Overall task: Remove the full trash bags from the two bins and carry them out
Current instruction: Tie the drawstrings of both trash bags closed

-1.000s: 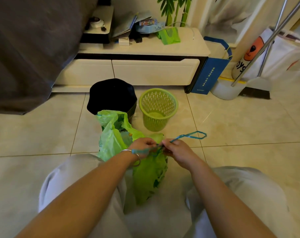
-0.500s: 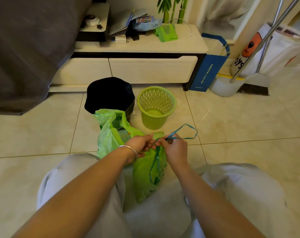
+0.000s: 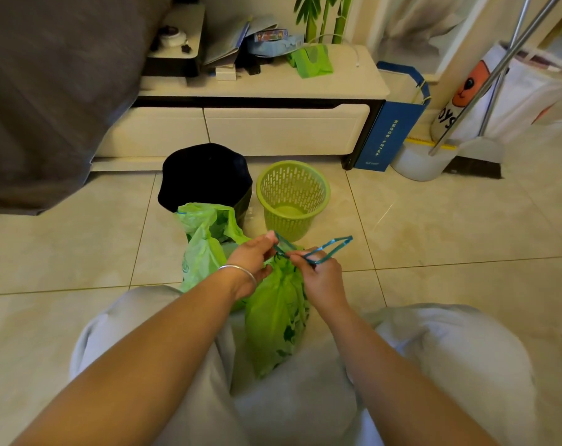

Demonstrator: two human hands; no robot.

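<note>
Your left hand point(image 3: 252, 257) pinches the blue plastic drawstring point(image 3: 318, 251) | your right hand point(image 3: 320, 276) pinches its loop | tied green plastic trash bag point(image 3: 276, 320) centre frame between your knees | second green bag point(image 3: 202, 244) left of it | black-lined bin point(image 3: 205, 180), green mesh basket point(image 3: 292, 194) above.

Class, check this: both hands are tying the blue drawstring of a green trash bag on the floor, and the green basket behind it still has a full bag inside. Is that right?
Not quite. The head view shows the green basket empty, with no bag inside. The rest holds: the left hand and right hand pinch the blue drawstring of the green trash bag on the floor.
</note>
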